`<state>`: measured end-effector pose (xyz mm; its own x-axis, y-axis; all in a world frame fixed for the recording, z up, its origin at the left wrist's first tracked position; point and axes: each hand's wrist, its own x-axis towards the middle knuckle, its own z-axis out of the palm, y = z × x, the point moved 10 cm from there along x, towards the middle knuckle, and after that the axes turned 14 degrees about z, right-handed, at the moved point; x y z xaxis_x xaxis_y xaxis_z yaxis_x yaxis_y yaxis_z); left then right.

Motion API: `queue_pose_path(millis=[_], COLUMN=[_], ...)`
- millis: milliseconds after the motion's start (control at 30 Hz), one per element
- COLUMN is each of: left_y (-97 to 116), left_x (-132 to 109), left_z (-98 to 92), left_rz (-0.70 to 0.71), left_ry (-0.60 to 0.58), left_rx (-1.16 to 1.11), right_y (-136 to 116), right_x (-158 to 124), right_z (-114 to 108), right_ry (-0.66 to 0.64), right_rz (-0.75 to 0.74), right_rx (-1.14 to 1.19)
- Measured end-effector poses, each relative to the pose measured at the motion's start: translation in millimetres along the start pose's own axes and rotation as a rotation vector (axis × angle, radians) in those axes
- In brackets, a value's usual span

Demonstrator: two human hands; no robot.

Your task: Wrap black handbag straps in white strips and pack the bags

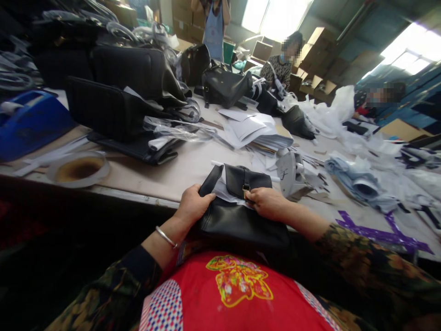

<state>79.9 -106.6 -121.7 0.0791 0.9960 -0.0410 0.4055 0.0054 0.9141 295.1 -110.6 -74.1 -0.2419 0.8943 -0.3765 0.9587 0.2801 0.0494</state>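
Note:
A black leather bag [237, 225] rests at the table's front edge, close against my red apron. Its buckled flap [237, 179] is tipped back, and white paper [220, 186] shows in the opening. My left hand [195, 204] is closed on the bag's left side, thumb on top and the other fingers hidden behind. My right hand [265, 202] pinches the flap's strap by the gold buckle [245, 191].
Stacked white papers [253, 128] lie beyond the bag, with a grey tape dispenser [291, 172] at their right. Black bags [127, 73], a tape roll [79, 169] and a blue dispenser [32, 122] are leftward. Purple tape [382, 232] lies right. Several people [275, 69] are across the table.

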Motion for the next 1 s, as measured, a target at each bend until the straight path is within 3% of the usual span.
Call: queue_pose_path(millis=[133,200,267,300,367,467,567,700,1000], left_y=[13,43,87,108,140,150,134,119,121], left_x=[2,3,0,-1,-3,-2,15,26,39], left_z=[-5.0,-21.9,-30.2,-24.2,6.7,54.3,78.7,88.4,73.2], left_rz=[0.096,0.267,0.527,0.671,0.935,1.146,1.124,1.115,0.941], left_ry=[-0.027,0.077,0.159,0.125,-0.106,-0.453,-0.589,-0.629,-0.465], left_rx=[0.135,0.298,0.439,0.483,0.526,0.606,0.674,0.727,0.774], right_y=[-12,-14,-14,-13,-12,-10,-7,1,16], right_x=[-4,-6,-7,-8,-8,-7,-5,1,8], right_z=[0,-1,-4,-5,-9,-15,-22,-31,-31], right_ry=[0.01,0.017,0.037,0.051,0.086,0.148,0.186,0.184,0.181], right_rz=[0.039,0.041,0.028,0.016,-0.014,-0.041,-0.055,-0.047,-0.11], right_rx=[-0.103,-0.118,-0.137,-0.144,-0.147,-0.12,0.008,0.205,0.337])
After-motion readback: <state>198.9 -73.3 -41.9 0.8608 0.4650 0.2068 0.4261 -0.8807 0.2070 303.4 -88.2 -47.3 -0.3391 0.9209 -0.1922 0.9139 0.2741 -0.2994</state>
